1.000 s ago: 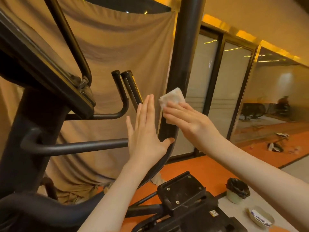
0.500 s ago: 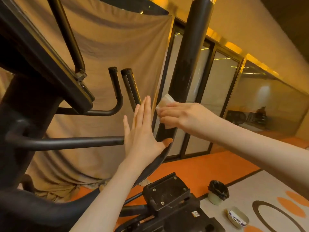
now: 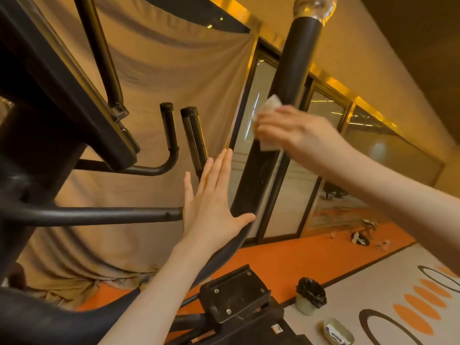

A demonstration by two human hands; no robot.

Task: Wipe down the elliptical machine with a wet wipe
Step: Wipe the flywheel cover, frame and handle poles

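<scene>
wet wipe (image 3: 267, 120) on the elliptical handlebar (image 3: 278, 125)
right hand (image 3: 296, 131) grips it; left hand (image 3: 211, 207) flat, fingers straight; bin (image 3: 310, 300) holds a black bag.

Slid the wet wipe (image 3: 268, 113) higher up the black handlebar (image 3: 293, 70) under the right hand (image 3: 296, 131) — blurred.

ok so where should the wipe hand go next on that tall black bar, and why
Probably slide the right hand upward along the black handlebar, keeping the wet wipe pressed on. The wipe sits about midway up the bar, and a long stretch up to the shiny cap lies above it. The left hand rests flat against the lower curve, thumb hooked round it, so the bar looks steadied.
</scene>
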